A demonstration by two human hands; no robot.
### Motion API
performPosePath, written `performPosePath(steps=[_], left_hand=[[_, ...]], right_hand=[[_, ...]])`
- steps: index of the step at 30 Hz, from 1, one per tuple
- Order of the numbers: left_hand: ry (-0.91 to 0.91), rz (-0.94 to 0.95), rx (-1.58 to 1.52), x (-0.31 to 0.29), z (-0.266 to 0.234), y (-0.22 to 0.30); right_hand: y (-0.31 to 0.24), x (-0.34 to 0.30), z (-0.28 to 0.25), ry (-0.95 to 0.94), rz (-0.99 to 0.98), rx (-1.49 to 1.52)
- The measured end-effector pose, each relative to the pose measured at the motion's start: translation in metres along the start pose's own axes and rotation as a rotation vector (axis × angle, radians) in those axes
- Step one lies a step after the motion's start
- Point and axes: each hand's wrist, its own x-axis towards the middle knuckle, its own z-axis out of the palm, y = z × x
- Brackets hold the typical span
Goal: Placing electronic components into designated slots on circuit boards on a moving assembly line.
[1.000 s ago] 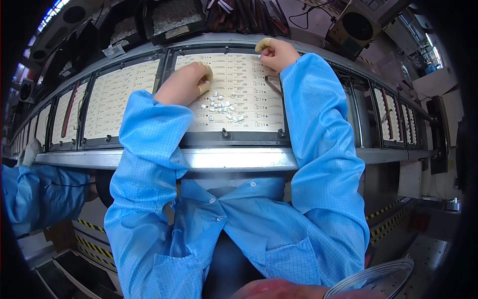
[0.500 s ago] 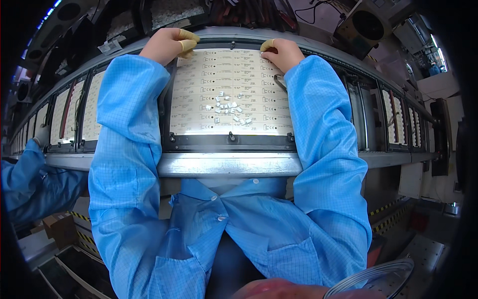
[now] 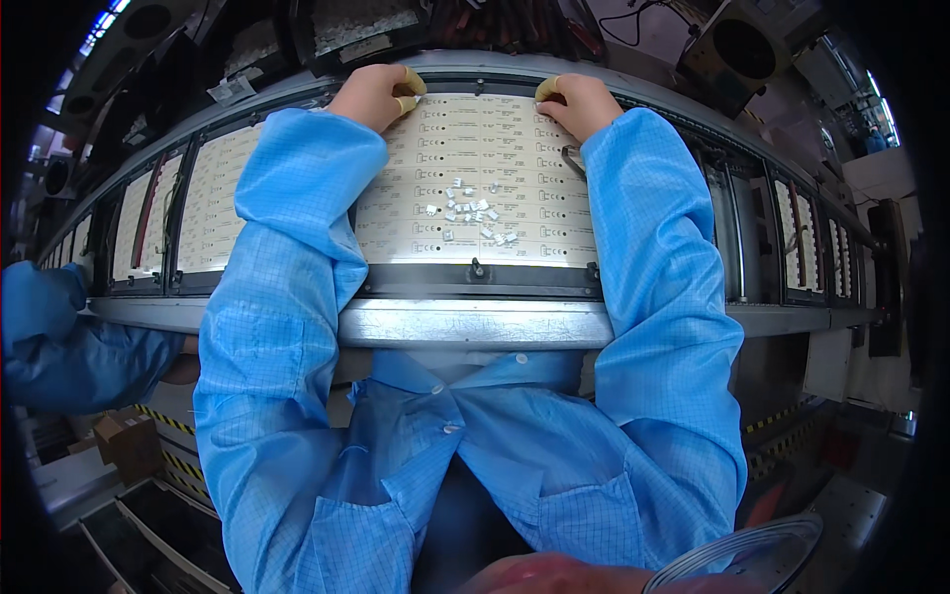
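A large white panel of printed circuit boards [image 3: 435, 168] lies in a dark frame in front of me. At its far left edge is my left hand [image 3: 384, 96], with yellow finger covers; its thumb and finger are closed together, and what lies between them is too small to make out. Near the panel's far right corner my right hand [image 3: 582, 103] pinches a small white connector [image 3: 540, 105] between covered fingertips. Several loose white connectors [image 3: 470, 209] are scattered in a pile on the panel's nearer middle, between my forearms.
A metal rail [image 3: 475, 324] runs along the near side. More framed panels [image 3: 213, 203] stand in the line to the left. Black bins [image 3: 361, 30] of small white parts sit beyond the line. A co-worker's blue sleeve [image 3: 79, 346] reaches in at the left.
My left hand has shifted right along the panel's far edge, its fingers drawing together. My right hand holds its place at the far right corner. The co-worker's arm at left has moved.
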Motion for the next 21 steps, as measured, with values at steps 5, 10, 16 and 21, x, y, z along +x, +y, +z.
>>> performPosePath(steps=[5, 10, 16, 21], left_hand=[[-0.010, 0.025, 0.073, 0.003, -0.002, 0.003], [-0.014, 0.066, 0.206, 0.006, 0.001, 0.007], [-0.012, 0.139, 0.315, 0.006, 0.001, 0.007], [-0.036, 0.169, 0.402, 0.006, 0.002, 0.012]], right_hand=[[-0.001, 0.003, 0.003, 0.012, -0.104, -0.140], [0.005, 0.004, 0.005, 0.003, -0.137, -0.043], [0.000, -0.018, -0.009, 0.202, -0.175, -0.033], [-0.024, -0.038, -0.020, 0.160, -0.196, 0.024]])
